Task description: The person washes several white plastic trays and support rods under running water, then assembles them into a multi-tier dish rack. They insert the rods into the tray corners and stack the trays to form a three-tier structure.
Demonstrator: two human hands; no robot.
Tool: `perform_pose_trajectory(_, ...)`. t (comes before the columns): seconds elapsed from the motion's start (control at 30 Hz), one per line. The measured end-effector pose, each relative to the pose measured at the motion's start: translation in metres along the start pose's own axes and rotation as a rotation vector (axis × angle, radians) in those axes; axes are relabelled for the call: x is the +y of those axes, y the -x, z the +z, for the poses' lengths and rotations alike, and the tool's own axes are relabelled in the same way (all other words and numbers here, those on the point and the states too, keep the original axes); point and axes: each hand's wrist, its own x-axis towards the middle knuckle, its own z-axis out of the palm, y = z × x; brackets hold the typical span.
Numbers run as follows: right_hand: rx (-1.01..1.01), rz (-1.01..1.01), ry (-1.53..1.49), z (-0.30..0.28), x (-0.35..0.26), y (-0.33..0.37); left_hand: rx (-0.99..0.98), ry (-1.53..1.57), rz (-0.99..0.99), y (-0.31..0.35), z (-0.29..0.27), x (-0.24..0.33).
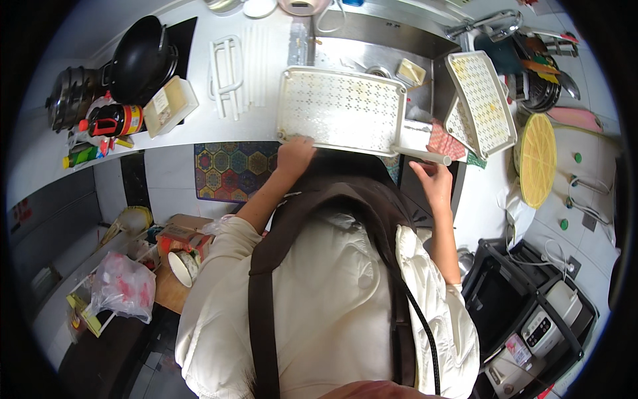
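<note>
A cream, perforated plastic shelf tray (342, 110) lies across the front of the sink. My left hand (296, 157) is closed on its near left corner, thumb underneath hidden. From the near right corner a short white tube (425, 155) sticks out, its round end toward the right. Just below that end is my right hand (435, 183), thumb and fingers apart; whether the fingertips touch the tube is hard to tell. Two more such trays (484, 100) lean stacked to the right of the sink. White tubes (256, 66) and white frame pieces (226, 76) lie on the counter at left.
Behind the tray is the steel sink (345, 53), with a yellowish block (411, 72) in it. A black wok (138, 60), a steel pot (70, 100) and a cream tub (169, 106) stand at left. A yellow round woven tray (537, 159) and a red checked cloth (445, 141) are at right.
</note>
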Motion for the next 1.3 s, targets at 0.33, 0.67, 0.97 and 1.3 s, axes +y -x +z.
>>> perform_pose_trajectory(0.33,-0.003,-0.028,-0.096,0.023,0.007,-0.001,0.37,0.011,-0.495,-0.047,-0.029,-0.091)
perform_pose_trajectory(0.67,-0.067,0.167,-0.107,0.009,0.011,0.024,-0.356,-0.16,-0.643,-0.119,-0.012,-0.126)
perform_pose_trajectory(0.97,-0.523,0.349,-0.229,-0.039,-0.071,0.04,0.035,0.128,-0.701,-0.083,-0.046,-0.075)
perform_pose_trajectory(1.3,-0.38,-0.07,-0.516,0.079,-0.156,-0.046,0.262,0.312,0.143,-0.024,-0.039,-0.007)
